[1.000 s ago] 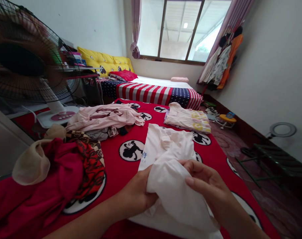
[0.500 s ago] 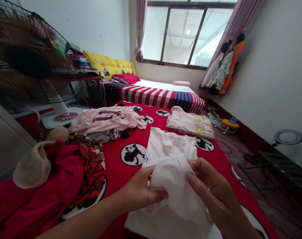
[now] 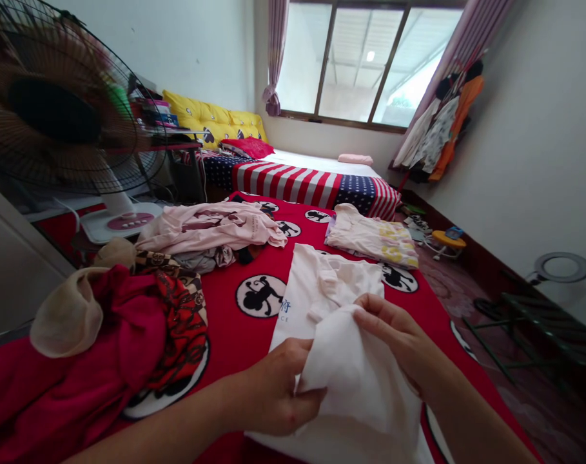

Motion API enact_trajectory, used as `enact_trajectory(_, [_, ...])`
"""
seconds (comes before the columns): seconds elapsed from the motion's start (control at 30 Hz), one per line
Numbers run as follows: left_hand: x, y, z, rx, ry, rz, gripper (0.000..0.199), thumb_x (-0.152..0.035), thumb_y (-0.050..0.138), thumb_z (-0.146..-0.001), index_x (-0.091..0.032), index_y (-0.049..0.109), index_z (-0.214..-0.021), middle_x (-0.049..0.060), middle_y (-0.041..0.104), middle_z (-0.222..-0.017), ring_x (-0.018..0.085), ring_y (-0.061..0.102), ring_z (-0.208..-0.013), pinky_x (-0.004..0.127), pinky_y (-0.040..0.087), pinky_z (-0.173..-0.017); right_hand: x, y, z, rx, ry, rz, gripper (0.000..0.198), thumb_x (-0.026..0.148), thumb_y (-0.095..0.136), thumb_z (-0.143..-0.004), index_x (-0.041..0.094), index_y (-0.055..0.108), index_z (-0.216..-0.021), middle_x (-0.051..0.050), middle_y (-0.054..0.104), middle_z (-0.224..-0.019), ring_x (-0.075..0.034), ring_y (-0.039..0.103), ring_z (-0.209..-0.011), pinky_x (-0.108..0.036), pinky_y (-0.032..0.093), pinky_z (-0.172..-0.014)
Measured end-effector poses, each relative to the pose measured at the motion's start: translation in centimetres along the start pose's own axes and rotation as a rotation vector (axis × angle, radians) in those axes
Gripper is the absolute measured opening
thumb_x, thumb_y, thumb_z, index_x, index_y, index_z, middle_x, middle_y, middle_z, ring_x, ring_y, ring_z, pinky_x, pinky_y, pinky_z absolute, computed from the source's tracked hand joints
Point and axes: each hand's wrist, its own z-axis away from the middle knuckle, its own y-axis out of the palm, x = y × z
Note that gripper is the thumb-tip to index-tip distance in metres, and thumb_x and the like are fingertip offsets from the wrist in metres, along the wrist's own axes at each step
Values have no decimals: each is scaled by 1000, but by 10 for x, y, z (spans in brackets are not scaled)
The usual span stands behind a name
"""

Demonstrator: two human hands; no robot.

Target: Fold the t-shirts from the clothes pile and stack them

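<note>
Both hands — left hand (image 3: pixel 273 393), right hand (image 3: pixel 399 341) — gripping white shirt (image 3: pixel 351 386); clothes pile (image 3: pixel 142 309) alongside, perhaps touching.

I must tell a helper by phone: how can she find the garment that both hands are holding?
On the red monkey-print bedcover, look nearest the person. The white T-shirt lies between the left hand and right hand; only it is white with small blue lettering.
</note>
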Motion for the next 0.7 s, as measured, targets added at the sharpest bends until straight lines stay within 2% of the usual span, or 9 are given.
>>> enact_trajectory(0.13, [1, 0, 10, -53, -158, 51, 33, -5, 53, -67, -12, 63, -97, 3, 61, -90, 16, 55, -80, 21, 46, -72, 17, 3, -4, -155, -212, 28, 27, 45, 69, -78, 23, 53, -81, 4, 54, -66, -10, 49, -55, -22, 38, -50])
enact_trajectory(0.23, [10, 0, 14, -122, -256, 194, 36, -9, 53, -69, -13, 63, -104, 3, 63, -94, 19, 57, -88, 27, 46, -80, 29, 10, -20, -190, -343, 145, 25, 44, 71, -75, 23, 58, -80, 0, 60, -77, -14, 56, -68, -24, 44, -60])
enact_trajectory(0.3, [18, 1, 15, -157, -282, 296, 37, -11, 54, -69, -12, 64, -104, 4, 65, -92, 20, 57, -89, 28, 46, -80, 30, 12, -32, -97, -305, 188, 25, 42, 73, -72, 21, 60, -76, -2, 65, -91, -18, 60, -83, -27, 46, -70])
enact_trajectory(0.33, [22, 2, 15, -162, -284, 346, 37, -11, 55, -69, -12, 65, -104, 4, 65, -92, 20, 58, -89, 28, 46, -79, 28, 12, -38, -15, -229, 173, 25, 41, 74, -71, 21, 61, -76, -3, 66, -95, -19, 61, -87, -28, 47, -73])
enact_trajectory(0.43, [31, 2, 16, -144, -274, 463, 37, -9, 54, -68, -13, 67, -103, 3, 66, -91, 19, 58, -87, 25, 45, -74, 18, 8, -51, 227, 83, 27, 24, 37, 74, -71, 20, 62, -84, -2, 68, -86, -18, 63, -75, -28, 49, -67])
enact_trajectory(0.47, [32, 2, 16, -130, -269, 489, 38, -7, 53, -68, -13, 68, -102, 3, 66, -90, 18, 58, -85, 24, 45, -72, 15, 6, -54, 270, 143, -22, 25, 35, 75, -71, 21, 63, -87, -1, 67, -81, -16, 63, -70, -27, 49, -64])
enact_trajectory(0.5, [32, 1, 16, -116, -266, 508, 40, -5, 51, -67, -13, 68, -102, 2, 66, -89, 17, 58, -83, 23, 45, -71, 14, 4, -56, 285, 164, -60, 26, 34, 75, -71, 21, 62, -90, 0, 67, -77, -15, 63, -66, -26, 48, -61])
enact_trajectory(0.57, [32, 0, 18, -111, -250, 545, 48, -2, 49, -63, -15, 68, -106, 1, 66, -88, 14, 58, -80, 22, 44, -72, 16, 1, -60, 254, 116, -110, 24, 33, 75, -73, 22, 62, -90, 1, 66, -73, -13, 62, -61, -23, 47, -57])
enact_trajectory(0.7, [30, -2, 19, -215, -221, 674, 71, 1, 48, -57, -22, 59, -123, -1, 65, -88, 10, 55, -67, 19, 44, -66, 30, 4, -67, 180, -31, -125, 20, 32, 74, -75, 24, 62, -88, 4, 66, -72, -11, 61, -59, -20, 46, -54])
